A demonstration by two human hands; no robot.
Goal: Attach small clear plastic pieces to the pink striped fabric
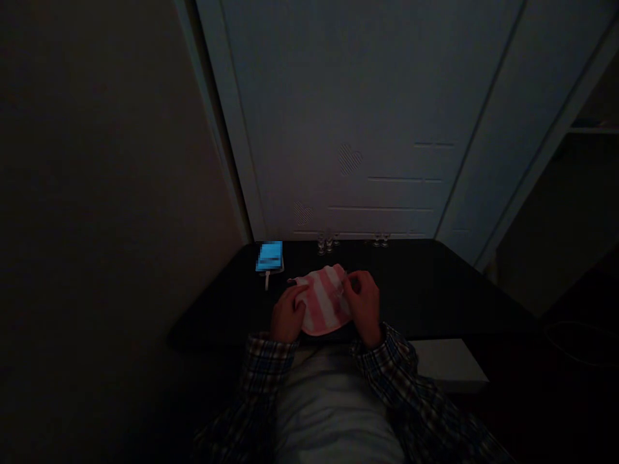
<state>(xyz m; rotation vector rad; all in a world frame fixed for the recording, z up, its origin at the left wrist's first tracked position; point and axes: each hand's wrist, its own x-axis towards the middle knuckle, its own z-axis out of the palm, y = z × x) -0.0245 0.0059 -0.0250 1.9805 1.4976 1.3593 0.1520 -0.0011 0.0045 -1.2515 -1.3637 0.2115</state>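
Note:
A pink and white striped cloth (318,308) is spread between my hands at the near edge of the dark table. My left hand (289,314) is closed on the cloth's left side. At its right side, my right hand (362,298) pinches something small and clear, possibly a small glass, against the cloth; the dim light hides its shape. Both forearms come from below in plaid sleeves.
Several small clear glasses (329,243) stand at the table's (411,290) back edge, with more (381,240) further right. A lit phone (269,256) with a white cable lies at the back left. A white box (452,364) sits below the near right edge.

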